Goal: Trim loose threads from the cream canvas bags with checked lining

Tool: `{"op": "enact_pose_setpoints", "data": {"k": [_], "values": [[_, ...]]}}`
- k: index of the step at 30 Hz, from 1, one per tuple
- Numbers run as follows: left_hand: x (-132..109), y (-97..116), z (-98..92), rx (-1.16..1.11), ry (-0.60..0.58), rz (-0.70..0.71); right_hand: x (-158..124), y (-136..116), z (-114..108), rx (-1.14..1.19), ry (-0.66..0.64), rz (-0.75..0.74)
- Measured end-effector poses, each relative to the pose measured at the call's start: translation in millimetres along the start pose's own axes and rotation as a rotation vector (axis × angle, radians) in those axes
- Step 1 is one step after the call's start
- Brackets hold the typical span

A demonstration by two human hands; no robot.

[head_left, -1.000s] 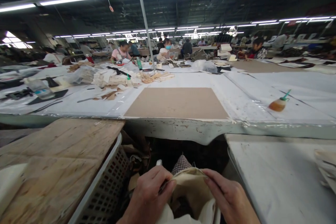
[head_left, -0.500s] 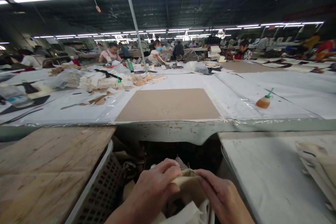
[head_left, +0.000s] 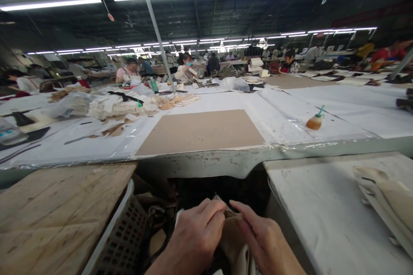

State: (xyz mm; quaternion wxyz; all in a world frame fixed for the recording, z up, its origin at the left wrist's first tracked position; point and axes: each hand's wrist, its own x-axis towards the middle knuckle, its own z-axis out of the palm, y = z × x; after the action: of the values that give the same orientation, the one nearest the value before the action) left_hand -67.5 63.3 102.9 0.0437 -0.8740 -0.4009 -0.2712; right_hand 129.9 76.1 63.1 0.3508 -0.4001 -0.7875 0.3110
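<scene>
The left hand [head_left: 200,233] and the right hand [head_left: 267,237] hold, with narrow grip, the upper rim of the beige fabric piece [head_left: 231,233]; it lies between and below them, before the front edge of the worktop [head_left: 279,122].

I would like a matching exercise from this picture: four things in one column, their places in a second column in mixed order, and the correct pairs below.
Things
1. Beige fabric piece
2. Amber bottle
3. Perforated basket
4. Tan sheet

Places
A. Beside the right edge of the brown board
B. Flat at the front edge of the white table
C. Between the left hand and the right hand
D. On the white table, right of the tan sheet

Pairs: 1-C, 2-D, 3-A, 4-B
</scene>
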Motion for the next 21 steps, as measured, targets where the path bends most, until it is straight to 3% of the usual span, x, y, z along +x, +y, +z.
{"op": "enact_pose_setpoints", "data": {"k": [6, 16, 21], "values": [[7.8, -7.6, 7.7, -0.038, -0.024, 0.081, 8.5, -3.5, -7.2, 0.008, -0.097, 0.016], [5.5, -23.8, 17.6, -0.041, -0.034, 0.102, 19.7, -4.1, -3.1, -0.084, -0.107, 0.050], [10.6, -22.9, 18.5, -0.025, 0.034, 0.039, 22.7, -5.8, -4.6, -0.072, -0.090, 0.027]]}}
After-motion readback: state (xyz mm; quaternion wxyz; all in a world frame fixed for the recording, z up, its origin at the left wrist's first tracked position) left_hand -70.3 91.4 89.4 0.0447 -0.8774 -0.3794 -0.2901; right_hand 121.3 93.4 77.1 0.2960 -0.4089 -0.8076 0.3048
